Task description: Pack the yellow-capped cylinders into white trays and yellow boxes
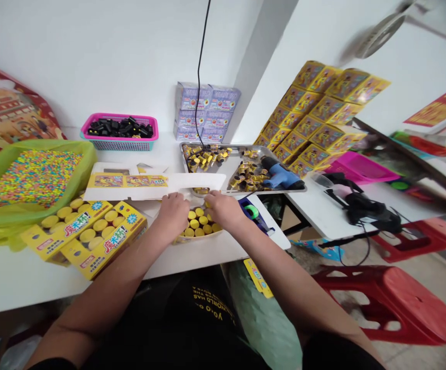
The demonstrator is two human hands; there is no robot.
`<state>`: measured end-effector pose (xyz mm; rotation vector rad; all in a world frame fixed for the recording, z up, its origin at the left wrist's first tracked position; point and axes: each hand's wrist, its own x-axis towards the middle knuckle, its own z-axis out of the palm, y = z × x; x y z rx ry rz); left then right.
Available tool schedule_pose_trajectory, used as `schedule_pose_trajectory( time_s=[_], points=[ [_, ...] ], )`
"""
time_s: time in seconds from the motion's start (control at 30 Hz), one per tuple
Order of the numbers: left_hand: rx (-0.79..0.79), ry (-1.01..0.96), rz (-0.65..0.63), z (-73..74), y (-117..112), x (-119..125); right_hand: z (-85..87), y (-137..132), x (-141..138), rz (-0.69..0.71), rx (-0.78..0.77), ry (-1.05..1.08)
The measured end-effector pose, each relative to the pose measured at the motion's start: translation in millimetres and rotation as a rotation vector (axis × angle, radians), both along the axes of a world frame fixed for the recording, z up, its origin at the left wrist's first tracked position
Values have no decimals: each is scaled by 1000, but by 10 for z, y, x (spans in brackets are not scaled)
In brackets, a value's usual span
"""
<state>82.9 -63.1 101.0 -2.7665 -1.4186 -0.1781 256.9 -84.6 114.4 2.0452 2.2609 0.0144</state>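
Both my hands rest on a small open yellow box (199,226) packed with several yellow-capped items, at the table's front edge. My left hand (173,211) curls over its left side and my right hand (225,208) over its right side, fingers bent down onto the far rim. What the fingertips grip is hidden. Just behind the box lies an unfolded flat carton (149,186) with a yellow printed strip. Two filled yellow boxes (87,234) sit to the left.
A metal tray (232,164) holds several small yellow-black pieces and a blue glue gun (280,176). A pink basket (120,131) of black parts, a green bag of coloured beads (33,177), stacked yellow cartons (319,113) and red stools (396,303) stand around.
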Motion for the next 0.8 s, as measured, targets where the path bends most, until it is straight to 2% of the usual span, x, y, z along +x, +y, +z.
schedule_pose_trajectory(
  time_s=[0.3, 0.47, 0.63, 0.8],
  points=[
    [56, -147, 5, 18, 2, -119, -50, -16, 82, 43, 0, -65],
    [26, -171, -27, -42, 1, -133, -30, 52, -35, 74, -77, -182],
    [19, -164, -41, -28, -27, -175, 21, 117, -131, 85, -149, -296],
    [20, -137, -24, -2, -24, -234, 87, 85, -151, 157, -133, -319]
  ],
)
